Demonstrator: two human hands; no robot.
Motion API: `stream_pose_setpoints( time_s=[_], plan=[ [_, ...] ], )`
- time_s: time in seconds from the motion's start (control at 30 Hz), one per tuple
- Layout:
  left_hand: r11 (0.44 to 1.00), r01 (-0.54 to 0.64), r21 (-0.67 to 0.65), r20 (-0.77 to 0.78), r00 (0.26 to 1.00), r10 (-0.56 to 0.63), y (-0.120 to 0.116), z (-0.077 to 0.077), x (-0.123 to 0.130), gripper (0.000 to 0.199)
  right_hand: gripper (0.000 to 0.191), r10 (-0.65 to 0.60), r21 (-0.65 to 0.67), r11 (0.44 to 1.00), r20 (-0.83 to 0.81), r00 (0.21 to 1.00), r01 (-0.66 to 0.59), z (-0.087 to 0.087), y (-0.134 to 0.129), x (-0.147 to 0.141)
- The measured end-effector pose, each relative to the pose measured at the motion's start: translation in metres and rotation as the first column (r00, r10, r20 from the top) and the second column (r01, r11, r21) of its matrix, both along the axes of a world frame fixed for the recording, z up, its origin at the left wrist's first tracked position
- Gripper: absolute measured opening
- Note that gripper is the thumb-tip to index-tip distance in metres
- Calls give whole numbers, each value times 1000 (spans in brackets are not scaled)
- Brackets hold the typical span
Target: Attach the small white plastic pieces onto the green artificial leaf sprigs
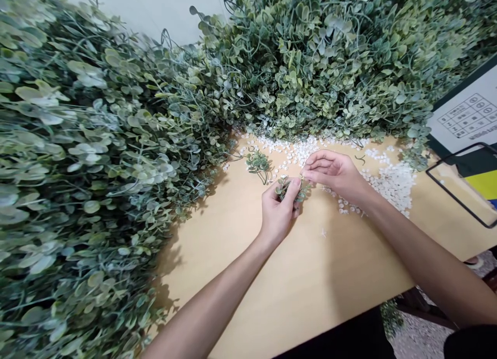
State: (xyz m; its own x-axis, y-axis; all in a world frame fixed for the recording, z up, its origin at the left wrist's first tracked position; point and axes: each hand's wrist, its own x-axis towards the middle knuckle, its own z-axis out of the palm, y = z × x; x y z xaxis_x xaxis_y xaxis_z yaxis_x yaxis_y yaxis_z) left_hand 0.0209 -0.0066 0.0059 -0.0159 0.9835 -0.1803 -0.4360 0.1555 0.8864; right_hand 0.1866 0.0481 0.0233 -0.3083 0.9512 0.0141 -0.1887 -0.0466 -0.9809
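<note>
My left hand (276, 211) is closed around a small sprig of artificial green leaves (280, 188), its thumb pressed on the stems. Close by on the right, my right hand (338, 176) has thumb and forefinger pinched together at the sprig's upper end. What lies between those fingertips is too small to tell. Another leafy sprig (257, 162) rests on the table just beyond my left hand. Small white plastic pieces (394, 185) are heaped to the right of my right hand, and more white pieces (306, 149) are scattered behind both hands.
Large piles of artificial foliage (116, 157) line the left side and back (310, 74) of the light wooden table (248, 297). At the right stands a dark box with a printed label (468, 113), with a black wire frame (458, 204) in front of it.
</note>
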Motion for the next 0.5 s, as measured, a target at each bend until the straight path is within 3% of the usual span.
stream_pose_setpoints(
  time_s=[0.23,0.5],
  plan=[
    [997,-18,69,-79,997,24,-2,-2,0,40,38,18,25,1000,13,1000,-18,3,-3,1],
    [997,-37,62,-86,995,42,-2,-3,0,46,39,16,17,1000,17,1000,-16,1,-4,1]
  ],
)
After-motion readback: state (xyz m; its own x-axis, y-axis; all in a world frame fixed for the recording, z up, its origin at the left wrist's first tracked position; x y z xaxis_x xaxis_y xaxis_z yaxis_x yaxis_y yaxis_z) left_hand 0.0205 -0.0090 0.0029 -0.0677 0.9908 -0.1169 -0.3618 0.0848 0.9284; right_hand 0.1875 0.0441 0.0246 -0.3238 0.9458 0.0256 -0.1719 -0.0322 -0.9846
